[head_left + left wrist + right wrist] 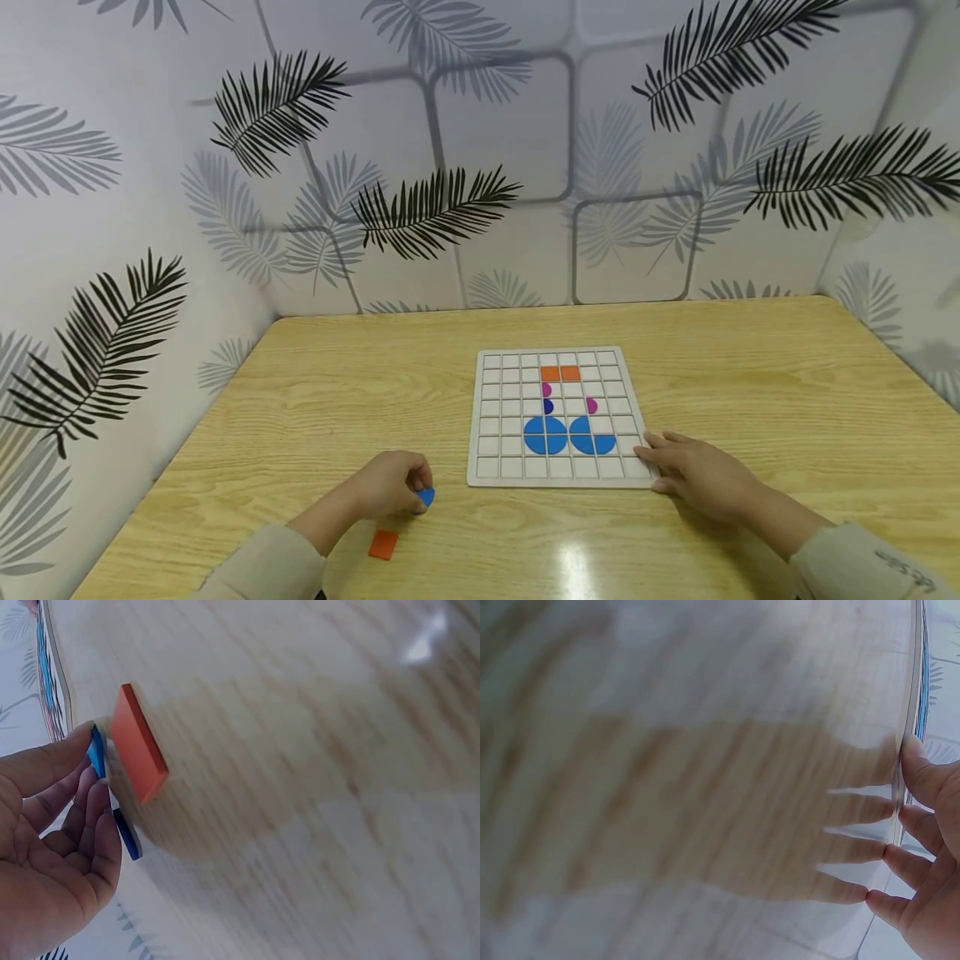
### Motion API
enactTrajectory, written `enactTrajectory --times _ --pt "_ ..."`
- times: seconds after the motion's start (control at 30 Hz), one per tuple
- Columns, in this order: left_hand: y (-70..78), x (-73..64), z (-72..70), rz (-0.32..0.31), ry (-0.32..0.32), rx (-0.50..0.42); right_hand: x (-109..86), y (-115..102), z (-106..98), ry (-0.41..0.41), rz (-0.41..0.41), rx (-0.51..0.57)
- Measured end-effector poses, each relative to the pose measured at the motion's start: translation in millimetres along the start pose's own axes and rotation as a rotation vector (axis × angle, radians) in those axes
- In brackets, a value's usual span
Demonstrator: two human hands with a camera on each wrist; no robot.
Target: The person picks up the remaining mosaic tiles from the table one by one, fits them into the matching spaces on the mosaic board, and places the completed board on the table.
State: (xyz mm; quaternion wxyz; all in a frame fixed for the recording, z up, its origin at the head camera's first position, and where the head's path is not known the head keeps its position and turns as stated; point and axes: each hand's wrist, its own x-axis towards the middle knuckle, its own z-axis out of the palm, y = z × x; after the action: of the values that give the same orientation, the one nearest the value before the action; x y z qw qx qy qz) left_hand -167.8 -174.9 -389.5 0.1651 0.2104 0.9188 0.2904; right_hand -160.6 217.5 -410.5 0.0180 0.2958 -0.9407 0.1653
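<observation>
My left hand [390, 485] pinches a light blue tile [426, 497] between thumb and fingertips, left of the white grid board [491, 468]. Close below that hand an orange-red square tile [383, 545] lies on the table. The left wrist view also shows a dark blue tile [127, 834] beneath the curled fingers; the hand hides it from the head view. My right hand [701, 477] touches the board's lower right corner with spread fingers. In the right wrist view its thumb is at the board's edge and the fingertips rest on the wood.
On the board sit two orange squares [560, 373], small pink half-rounds [592, 406], a dark blue half-round [548, 407] and several light blue quarter-circles [546, 435]. The wooden table [360, 383] meets a leaf-patterned wall [517, 258] at its back and left.
</observation>
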Motion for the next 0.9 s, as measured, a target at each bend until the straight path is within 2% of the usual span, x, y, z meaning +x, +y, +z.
enactTrajectory --times 0.53,0.9 --pt "-0.3 2.6 -0.8 0.064 -0.034 0.016 -0.7 -1.0 -0.9 -0.005 0.004 0.003" --pt "0.6 3.1 -1.7 0.073 -0.046 -0.013 -1.2 0.0 0.0 0.004 -0.002 0.003"
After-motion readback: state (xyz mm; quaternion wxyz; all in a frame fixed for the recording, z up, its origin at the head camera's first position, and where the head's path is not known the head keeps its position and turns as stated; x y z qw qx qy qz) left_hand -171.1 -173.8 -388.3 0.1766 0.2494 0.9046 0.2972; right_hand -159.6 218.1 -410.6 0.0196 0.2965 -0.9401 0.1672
